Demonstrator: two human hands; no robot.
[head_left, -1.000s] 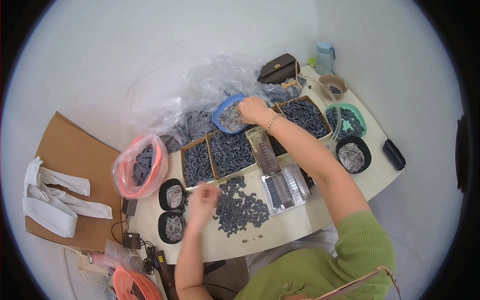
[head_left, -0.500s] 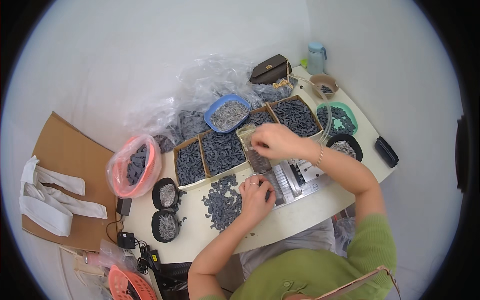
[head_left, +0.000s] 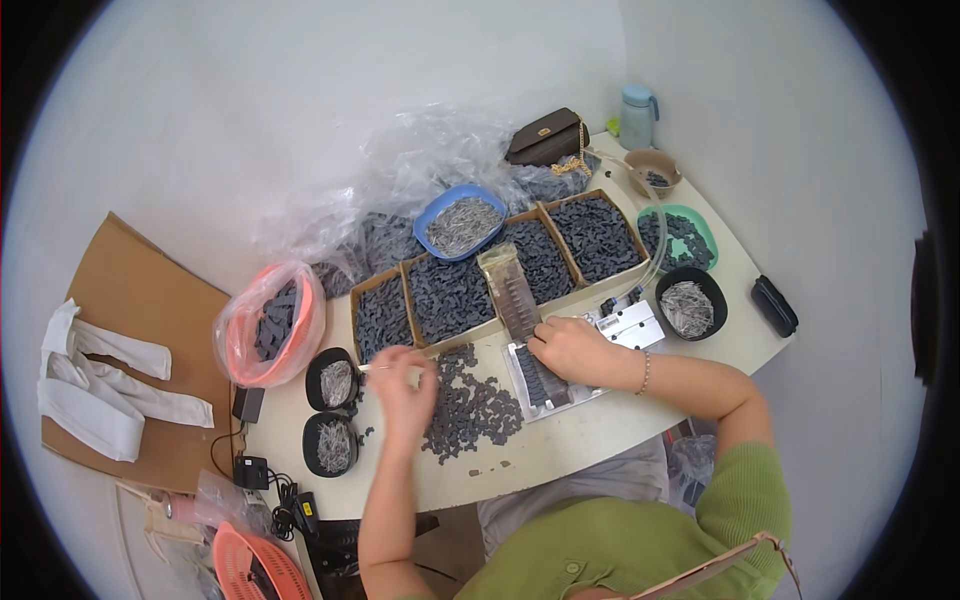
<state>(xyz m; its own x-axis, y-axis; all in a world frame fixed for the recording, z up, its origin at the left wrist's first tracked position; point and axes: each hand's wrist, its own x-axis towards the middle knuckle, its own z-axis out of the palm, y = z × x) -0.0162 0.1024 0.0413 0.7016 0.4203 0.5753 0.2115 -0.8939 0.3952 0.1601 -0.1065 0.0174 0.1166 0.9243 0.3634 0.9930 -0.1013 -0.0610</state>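
My left hand [head_left: 406, 395] is raised over the table, beside two black bowls. Its fingers are pinched on a thin pale stick-like piece [head_left: 376, 367] whose kind I cannot make out. My right hand [head_left: 580, 352] is at the metal fixture [head_left: 632, 328], with curled fingers touching the row of dark pieces [head_left: 538, 380] set in its left part; what they pinch is hidden. Behind the row a clear tray with dark slots [head_left: 512, 292] leans against the boxes. Loose small dark grey pieces [head_left: 470, 410] lie in a pile between my hands.
Cardboard boxes [head_left: 455, 340] of dark pieces line the back, with a blue bowl of metal pins [head_left: 420, 228] on top. Black pin bowls [head_left: 330, 465] stand left, another black bowl [head_left: 722, 310] right. A pink basket [head_left: 240, 350] and green tray [head_left: 708, 235] flank them.
My left hand has moved left from the fixture toward the black bowls and holds the pale piece. My right hand has come down from the clear tray onto the fixture, which sits further left.
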